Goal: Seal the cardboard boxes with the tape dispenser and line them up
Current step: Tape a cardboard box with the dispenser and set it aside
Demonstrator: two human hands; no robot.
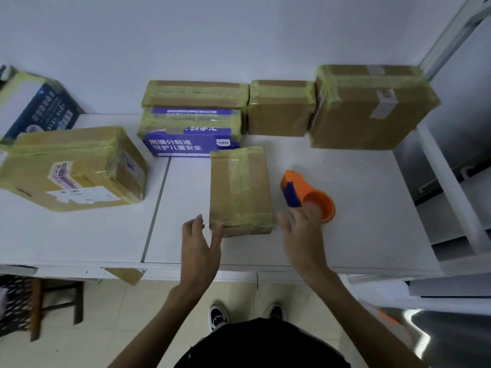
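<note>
A small taped cardboard box (240, 189) lies flat in the middle of the white table (358, 221). My left hand (200, 243) is open at its near left corner, the thumb just touching the box. Just right of the box, my right hand (300, 232) hovers open and holds nothing. The orange and blue tape dispenser (308, 195) rests on the table just beyond my right fingers. Along the wall stand taped boxes: a purple printed box (190, 136) with a flat box (195, 95) behind it, a medium box (281, 108) and a large box (372, 107).
At the left lie a large taped box with labels (71, 168) and a dark blue printed box (37, 104) behind it. A white metal frame (449, 181) runs along the table's right side. A stool (53, 301) stands under the table's left part.
</note>
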